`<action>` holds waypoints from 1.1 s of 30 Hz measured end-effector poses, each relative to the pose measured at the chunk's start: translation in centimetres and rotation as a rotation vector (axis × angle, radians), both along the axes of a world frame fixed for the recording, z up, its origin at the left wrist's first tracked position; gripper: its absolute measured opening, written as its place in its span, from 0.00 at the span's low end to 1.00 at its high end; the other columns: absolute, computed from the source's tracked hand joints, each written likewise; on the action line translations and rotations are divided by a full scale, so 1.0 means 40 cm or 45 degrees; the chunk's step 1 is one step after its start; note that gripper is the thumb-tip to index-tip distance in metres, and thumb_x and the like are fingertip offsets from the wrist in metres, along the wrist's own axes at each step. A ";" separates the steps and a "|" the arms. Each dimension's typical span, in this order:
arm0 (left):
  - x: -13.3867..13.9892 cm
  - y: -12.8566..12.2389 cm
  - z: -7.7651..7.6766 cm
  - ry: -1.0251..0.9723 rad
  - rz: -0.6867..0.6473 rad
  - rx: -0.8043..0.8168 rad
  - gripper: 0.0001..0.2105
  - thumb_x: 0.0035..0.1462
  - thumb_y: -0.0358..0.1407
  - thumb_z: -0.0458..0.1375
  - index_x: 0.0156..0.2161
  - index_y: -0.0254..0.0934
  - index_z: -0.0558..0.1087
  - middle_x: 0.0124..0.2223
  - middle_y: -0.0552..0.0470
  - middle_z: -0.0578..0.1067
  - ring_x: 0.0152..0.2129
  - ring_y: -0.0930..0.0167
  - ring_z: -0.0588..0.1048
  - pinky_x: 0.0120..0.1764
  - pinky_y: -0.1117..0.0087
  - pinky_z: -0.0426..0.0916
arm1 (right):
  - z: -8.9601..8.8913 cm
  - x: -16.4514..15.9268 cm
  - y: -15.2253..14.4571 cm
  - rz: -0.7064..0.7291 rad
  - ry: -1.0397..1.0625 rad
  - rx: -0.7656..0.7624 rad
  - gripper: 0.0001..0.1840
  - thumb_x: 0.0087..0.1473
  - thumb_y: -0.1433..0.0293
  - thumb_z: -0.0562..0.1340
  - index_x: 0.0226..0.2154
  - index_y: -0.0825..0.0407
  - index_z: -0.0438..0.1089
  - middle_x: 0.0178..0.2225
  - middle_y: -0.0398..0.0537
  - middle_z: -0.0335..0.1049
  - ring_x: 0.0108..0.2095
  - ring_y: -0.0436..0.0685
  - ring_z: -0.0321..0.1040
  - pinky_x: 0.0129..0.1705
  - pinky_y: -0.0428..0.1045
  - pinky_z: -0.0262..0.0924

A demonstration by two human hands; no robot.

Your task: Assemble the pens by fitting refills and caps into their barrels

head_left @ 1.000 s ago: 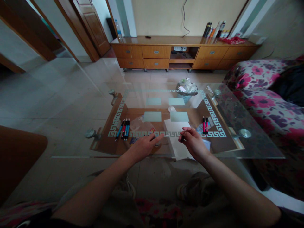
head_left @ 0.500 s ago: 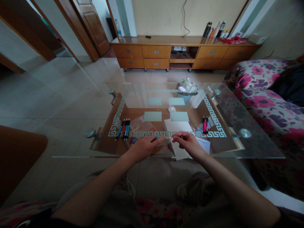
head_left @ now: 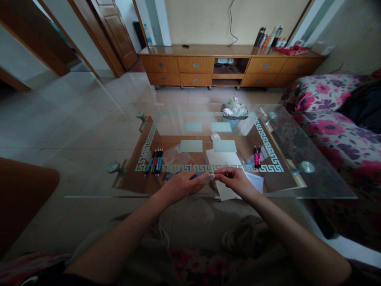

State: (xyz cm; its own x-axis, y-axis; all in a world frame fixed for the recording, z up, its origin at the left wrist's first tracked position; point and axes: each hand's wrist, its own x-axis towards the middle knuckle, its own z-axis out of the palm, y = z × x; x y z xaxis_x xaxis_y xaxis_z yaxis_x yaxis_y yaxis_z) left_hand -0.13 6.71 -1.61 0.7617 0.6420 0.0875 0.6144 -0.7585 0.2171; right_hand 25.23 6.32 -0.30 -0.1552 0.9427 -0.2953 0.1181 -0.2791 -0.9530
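Above the front of the glass table (head_left: 89, 196), my left hand (head_left: 180, 186) is closed on a blue pen barrel (head_left: 195, 174), mostly hidden by the fingers. A thin white stick like a pen refill (head_left: 211, 174) shows between my two hands. My right hand (head_left: 235, 180) pinches its right end between thumb and fingertips. Several click pens (head_left: 156, 161), blue, black and red, lie side by side on the glass to the left. Two pink and black pens (head_left: 257, 157) lie to the right.
White paper sheets (head_left: 226, 159) and clear plastic bags (head_left: 174, 155) show around and beneath the hands, seemingly on the shelf under the glass. A filled waste basket (head_left: 233, 113) stands beyond. A wooden cabinet (head_left: 196, 65) lines the wall, and a floral sofa (head_left: 327, 123) is on the right.
My right hand has shifted slightly left, closer to my left fingertips, and less of the white stick shows between them. The pens on the table have not moved.
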 end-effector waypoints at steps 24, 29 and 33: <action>-0.008 0.047 -0.019 -0.633 0.587 -0.310 0.09 0.61 0.32 0.56 0.45 0.37 0.76 0.43 0.48 0.73 0.39 0.69 0.73 0.45 0.66 0.69 | -0.030 0.022 0.011 -0.339 0.041 -0.106 0.13 0.46 0.59 0.66 0.31 0.52 0.75 0.26 0.44 0.72 0.20 0.46 0.51 0.19 0.44 0.46; -0.027 0.058 -0.045 -0.428 0.477 -0.178 0.10 0.60 0.27 0.54 0.42 0.36 0.77 0.41 0.49 0.70 0.37 0.70 0.71 0.43 0.67 0.69 | -0.026 0.019 0.011 -0.335 0.004 -0.103 0.14 0.46 0.59 0.66 0.30 0.53 0.75 0.26 0.44 0.72 0.20 0.47 0.53 0.19 0.44 0.47; -0.025 0.058 -0.037 -0.377 0.396 -0.062 0.12 0.60 0.24 0.52 0.42 0.37 0.77 0.42 0.48 0.69 0.40 0.69 0.70 0.45 0.66 0.69 | -0.029 0.021 0.012 -0.330 -0.005 -0.105 0.14 0.46 0.59 0.66 0.31 0.52 0.75 0.26 0.44 0.72 0.20 0.47 0.53 0.20 0.44 0.47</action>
State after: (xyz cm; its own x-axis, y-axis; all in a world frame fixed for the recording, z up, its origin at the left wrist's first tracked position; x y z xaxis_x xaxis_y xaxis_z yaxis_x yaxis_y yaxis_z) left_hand -1.15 9.03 -3.10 0.4779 0.8458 0.2371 0.7177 -0.5316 0.4497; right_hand 26.06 6.80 -1.48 0.0894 0.9234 -0.3732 0.0364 -0.3774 -0.9253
